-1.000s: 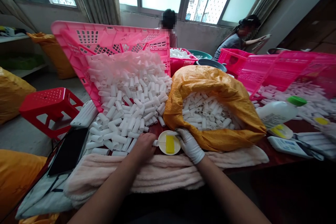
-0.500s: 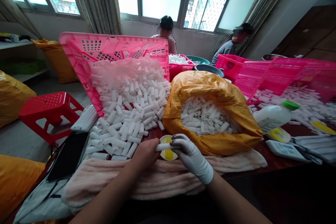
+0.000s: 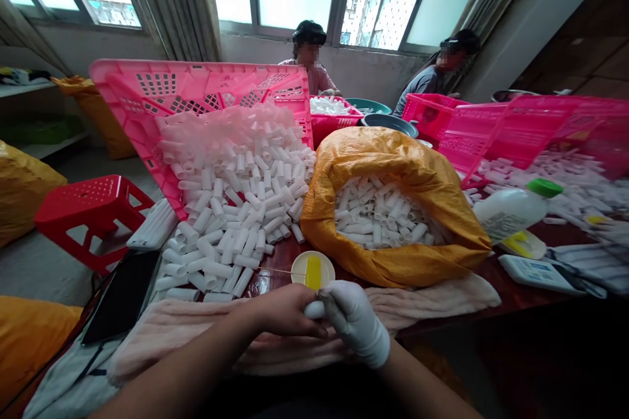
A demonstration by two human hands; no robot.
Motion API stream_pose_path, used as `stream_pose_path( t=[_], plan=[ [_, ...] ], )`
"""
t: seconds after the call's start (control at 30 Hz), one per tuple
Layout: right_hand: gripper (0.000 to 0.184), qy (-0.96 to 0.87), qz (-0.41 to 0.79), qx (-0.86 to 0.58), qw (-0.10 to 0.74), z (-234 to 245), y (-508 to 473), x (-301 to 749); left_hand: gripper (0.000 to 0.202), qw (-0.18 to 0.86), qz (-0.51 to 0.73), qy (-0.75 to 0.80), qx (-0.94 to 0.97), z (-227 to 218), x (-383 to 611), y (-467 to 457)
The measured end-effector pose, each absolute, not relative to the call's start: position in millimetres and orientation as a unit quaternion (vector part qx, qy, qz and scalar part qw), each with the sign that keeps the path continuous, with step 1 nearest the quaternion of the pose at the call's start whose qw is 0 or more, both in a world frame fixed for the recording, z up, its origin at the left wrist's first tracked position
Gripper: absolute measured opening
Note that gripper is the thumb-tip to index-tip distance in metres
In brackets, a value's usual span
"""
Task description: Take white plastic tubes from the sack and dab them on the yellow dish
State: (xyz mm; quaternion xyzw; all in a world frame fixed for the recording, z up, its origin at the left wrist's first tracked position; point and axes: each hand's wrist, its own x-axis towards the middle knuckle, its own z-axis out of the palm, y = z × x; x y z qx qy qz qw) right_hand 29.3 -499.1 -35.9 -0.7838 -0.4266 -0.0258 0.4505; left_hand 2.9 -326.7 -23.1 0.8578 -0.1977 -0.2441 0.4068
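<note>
My gloved right hand [image 3: 354,322] pinched shut on a white tube [image 3: 313,309], bare left hand [image 3: 287,311] curled closed right beside it, can't tell if it's gripping too, tube just near a round dish [image 3: 297,268], heap of white tubes [image 3: 230,222] off left, orange woven sack [image 3: 393,157] off right

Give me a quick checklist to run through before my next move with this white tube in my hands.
1. White tube held securely: ok, the bare left hand and gloved right hand close on it.
2. Both hands gloved: not ok, the left hand is bare.
3. Tube's surface free of marks: cannot tell, the hands cover most of it.
4. Small white dish with its yellow strip uncovered and within reach: ok, it sits just beyond the hands.
5. Orange woven sack open with white tubes showing: ok.
</note>
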Motion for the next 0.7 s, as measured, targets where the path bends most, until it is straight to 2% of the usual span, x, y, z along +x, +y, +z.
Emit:
stream_pose_path(
  t=[0.07, 0.13, 0.23, 0.3, 0.43, 0.57, 0.63, 0.7],
  plan=[
    [0.024, -0.356, -0.037, -0.817, 0.453, -27.1, -531.7, 22.4, 0.034, 0.381, -0.206, -0.211, 0.876, -18.1, 18.8, -318.9],
    [0.022, -0.22, -0.034, -0.874, 0.432, -30.3, -581.9, 15.1, 0.032, 0.275, -0.096, -0.16, 0.943, -17.6, 41.5, -310.5],
    [0.037, 0.008, 0.017, -0.943, 0.331, -57.9, -669.8, 4.2, 0.028, 0.072, 0.038, -0.065, 0.995, -25.9, 76.2, -302.7],
    [0.043, 0.074, -0.009, -0.954, 0.29, -78.7, -714.4, -1.1, 0.027, 0.022, 0.05, -0.044, 0.998, -33.4, 91.7, -302.5],
    [0.035, 0.066, -0.062, -0.952, 0.294, -82.0, -725.2, 6.8, 0.025, 0.014, 0.063, -0.04, 0.997, -37.4, 96.0, -307.0],
    [0.033, -0.122, -0.14, -0.927, 0.326, -36.2, -649.2, 54.9, 0.022, 0.014, 0.087, -0.039, 0.995, -25.4, 73.6, -305.2],
    [0.031, -0.219, -0.134, -0.921, 0.293, -14.0, -600.9, 88.1, 0.024, 0.047, 0.09, -0.033, 0.994, -20.3, 56.9, -303.0],
    [0.029, -0.248, -0.075, -0.947, 0.191, -1.8, -557.0, 119.5, 0.023, 0.086, 0.084, -0.01, 0.993, -19.5, 39.5, -301.4]
  ],
)
